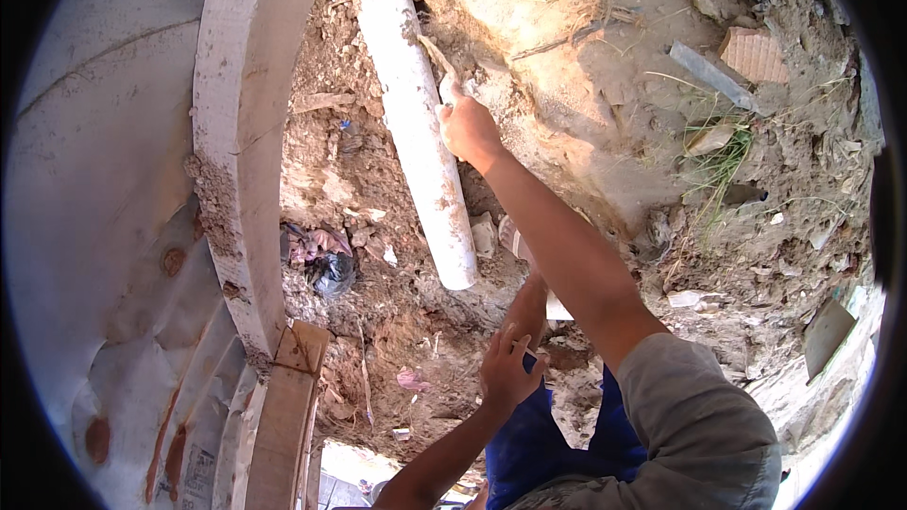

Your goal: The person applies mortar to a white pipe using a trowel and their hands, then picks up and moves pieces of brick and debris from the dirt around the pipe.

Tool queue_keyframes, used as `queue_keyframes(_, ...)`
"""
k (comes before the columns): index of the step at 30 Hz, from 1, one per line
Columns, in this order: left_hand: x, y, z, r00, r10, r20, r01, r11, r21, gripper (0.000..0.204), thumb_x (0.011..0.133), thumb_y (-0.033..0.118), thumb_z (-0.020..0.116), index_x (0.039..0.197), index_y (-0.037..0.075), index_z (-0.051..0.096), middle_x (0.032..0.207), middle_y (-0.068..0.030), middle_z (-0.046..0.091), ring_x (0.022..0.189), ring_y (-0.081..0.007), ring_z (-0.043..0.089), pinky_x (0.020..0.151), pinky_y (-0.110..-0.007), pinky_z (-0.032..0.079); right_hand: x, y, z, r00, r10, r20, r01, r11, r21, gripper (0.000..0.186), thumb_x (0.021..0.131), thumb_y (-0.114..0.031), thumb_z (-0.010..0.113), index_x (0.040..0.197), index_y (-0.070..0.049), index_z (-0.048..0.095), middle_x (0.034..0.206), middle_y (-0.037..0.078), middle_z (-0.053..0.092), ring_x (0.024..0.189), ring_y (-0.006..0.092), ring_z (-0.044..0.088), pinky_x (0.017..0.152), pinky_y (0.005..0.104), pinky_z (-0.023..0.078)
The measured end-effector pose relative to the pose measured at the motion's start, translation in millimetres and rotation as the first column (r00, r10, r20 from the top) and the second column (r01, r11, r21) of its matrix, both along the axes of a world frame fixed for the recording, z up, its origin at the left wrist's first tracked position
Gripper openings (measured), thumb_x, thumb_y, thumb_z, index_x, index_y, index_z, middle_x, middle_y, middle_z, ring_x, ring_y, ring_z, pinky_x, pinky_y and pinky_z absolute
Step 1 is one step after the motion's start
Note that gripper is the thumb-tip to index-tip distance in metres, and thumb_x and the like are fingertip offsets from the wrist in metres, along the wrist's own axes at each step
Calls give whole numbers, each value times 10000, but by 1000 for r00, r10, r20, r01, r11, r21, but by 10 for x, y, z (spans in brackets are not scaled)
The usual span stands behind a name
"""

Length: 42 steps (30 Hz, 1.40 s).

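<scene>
A long white pipe [416, 132], smeared with soil, lies on the dirt ahead of me, sloping from the far left toward my feet. My right hand [468, 127] is stretched out over its right side. The fingers are closed on a thin pale stick-like tool [436, 55], whose far end reaches the pipe's edge; its exact kind is unclear. Close to my body, my left hand [510, 373] rests on my bent leg by the blue shorts [539, 439], fingers apart and grasping nothing that I can see.
A pale wooden beam [241, 132] and a stained metal sheet [113, 179] rise on the left. Dark plastic scraps [331, 274] lie beside the pipe. At the right are a broken brick [754, 54], a grey strip [713, 76], grass [723, 156] and a flat slab [829, 335].
</scene>
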State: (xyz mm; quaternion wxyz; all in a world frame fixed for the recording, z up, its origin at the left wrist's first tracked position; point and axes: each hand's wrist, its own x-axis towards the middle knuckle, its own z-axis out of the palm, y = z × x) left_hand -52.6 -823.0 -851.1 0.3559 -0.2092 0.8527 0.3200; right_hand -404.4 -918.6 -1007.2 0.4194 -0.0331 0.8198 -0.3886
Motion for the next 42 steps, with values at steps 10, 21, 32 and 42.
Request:
queue_keyframes(10,78,-88,-6,1000,-3,-8,3,1000,-1,490,797,410,695,1170,97,644,1328,-125,523,1275,-391,462,992,-471,454,-1200,-503,176,875,-238,-420,229,971,-74,664,924,-177,532,1464,68,233,972,257,599,795,334,639,723,415,540)
queue_keyframes(21,108,-165,-46,999,46,-4,-46,999,-9,495,819,435,658,1190,108,638,1345,-121,512,1287,-382,452,993,-486,450,-531,-295,440,807,-352,-474,295,936,-194,449,936,-259,532,1238,64,454,916,280,657,819,351,671,728,427,532)
queue_keyframes(32,122,-124,-64,1000,23,-15,-23,1000,-15,489,802,414,671,1180,105,634,1348,-129,514,1286,-389,448,998,-481,448,-474,144,22,948,-266,-176,265,964,-34,510,947,-362,525,1169,95,475,917,319,647,882,444,646,781,482,512)
queue_keyframes(42,86,-105,-90,1000,14,-12,-15,1000,-22,479,791,384,686,1178,107,634,1346,-134,513,1288,-379,447,984,-468,459,-396,-136,-223,956,-231,-178,208,968,-142,483,951,-379,508,1058,92,507,793,289,640,722,431,650,667,472,529)
